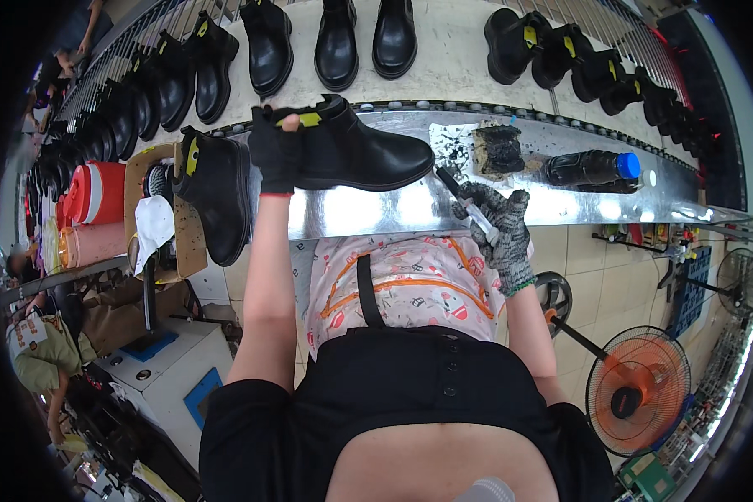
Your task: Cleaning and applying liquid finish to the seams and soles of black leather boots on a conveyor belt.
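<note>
A black ankle boot with a yellow patch inside its collar is held sideways over the metal ledge, toe to the right. My left hand, in a black glove, is closed on its collar end. My right hand, in a grey knitted glove, grips a slim pen-like tool with a dark end and a pale handle; its exact kind is unclear. The dark end points up-left, close to the boot's toe but apart from it. Beyond the tool, a black-stained pad lies on a smeared white sheet.
Another black boot stands at the left beside a cardboard box and a red-and-white jug. A dark bottle with a blue cap lies on the metal ledge. Several boots line the pale conveyor. An orange fan stands lower right.
</note>
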The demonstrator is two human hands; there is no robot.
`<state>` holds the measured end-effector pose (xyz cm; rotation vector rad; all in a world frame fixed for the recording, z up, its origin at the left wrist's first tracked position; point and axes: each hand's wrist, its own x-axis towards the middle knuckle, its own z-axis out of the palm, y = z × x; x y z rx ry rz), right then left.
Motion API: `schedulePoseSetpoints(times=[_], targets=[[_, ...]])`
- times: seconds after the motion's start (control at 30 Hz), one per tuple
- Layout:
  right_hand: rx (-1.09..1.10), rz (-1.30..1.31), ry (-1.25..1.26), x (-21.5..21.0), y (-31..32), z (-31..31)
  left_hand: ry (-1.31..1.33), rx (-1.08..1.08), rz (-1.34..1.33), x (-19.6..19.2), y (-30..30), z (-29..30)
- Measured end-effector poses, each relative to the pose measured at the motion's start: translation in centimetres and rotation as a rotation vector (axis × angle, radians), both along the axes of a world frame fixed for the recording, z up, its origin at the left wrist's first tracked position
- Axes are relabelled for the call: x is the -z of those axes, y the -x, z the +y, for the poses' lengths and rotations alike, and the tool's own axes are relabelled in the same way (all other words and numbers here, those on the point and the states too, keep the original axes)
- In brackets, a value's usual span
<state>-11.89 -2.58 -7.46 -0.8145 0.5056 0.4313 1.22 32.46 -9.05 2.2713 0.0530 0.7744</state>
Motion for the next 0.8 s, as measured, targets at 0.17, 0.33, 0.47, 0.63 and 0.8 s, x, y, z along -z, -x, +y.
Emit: schedulePoseSetpoints(times=[0.17,0.33,0.47,0.63,0.8], targets=[[0.002,0.004,0.159,-0.9,-0.2,0.5,0.06,0.069,-0.03,-1.7,5.0,-1.2],[-0.063,-0.138,0.249,-2.0,-0.4,0.4,0.151,0.031,0.24,-5.4,9.6,-4.7],[-0.305,-0.285,0.676,-3.9,-0.4,0.6,0.498,0.164,0.554,-6.6,12.1,-6.5],[-0.437,-0.517,0.759,-4.7,0.3,0.0,0.737,0.33,0.845,-5.4,12.9,-8.1],[-0.482,-0.608,1.003,-7.1,1.0,-0.2,0.933,0.439,0.845,-4.2,13.3,-9.3]])
